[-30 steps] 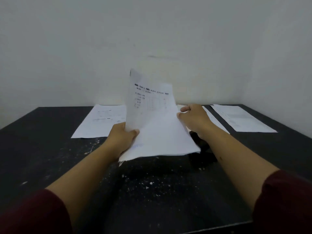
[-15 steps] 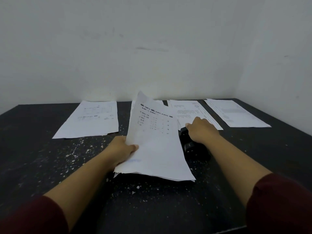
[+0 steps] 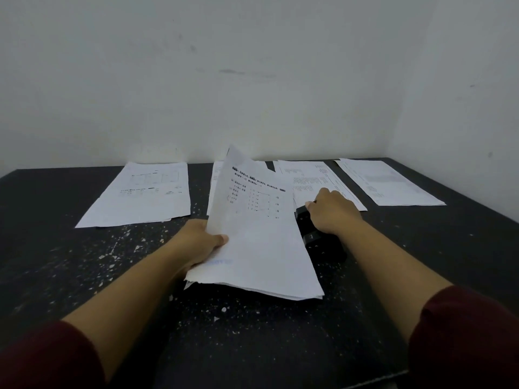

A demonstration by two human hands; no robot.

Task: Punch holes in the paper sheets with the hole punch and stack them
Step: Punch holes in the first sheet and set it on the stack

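Note:
My left hand [image 3: 196, 245] grips a bundle of white printed sheets [image 3: 258, 237] by its left edge, thumb on top, holding it tilted above the black table. The bundle's right edge lies against the black hole punch [image 3: 320, 237], which stands on the table just right of centre. My right hand [image 3: 331, 210] rests on top of the punch with fingers curled over its far end. Whether the paper edge sits inside the punch slot is hidden.
The black table [image 3: 84, 276] is speckled with white paper bits. Separate sheets lie along its back edge: one pile at left [image 3: 140, 197], one partly hidden behind the held bundle [image 3: 214, 181], one behind my right hand [image 3: 309, 178], one at far right [image 3: 387, 183]. White walls enclose the corner.
The held bundle came down from upright to a low tilt beside the punch. My right hand let go of the paper and moved onto the hole punch.

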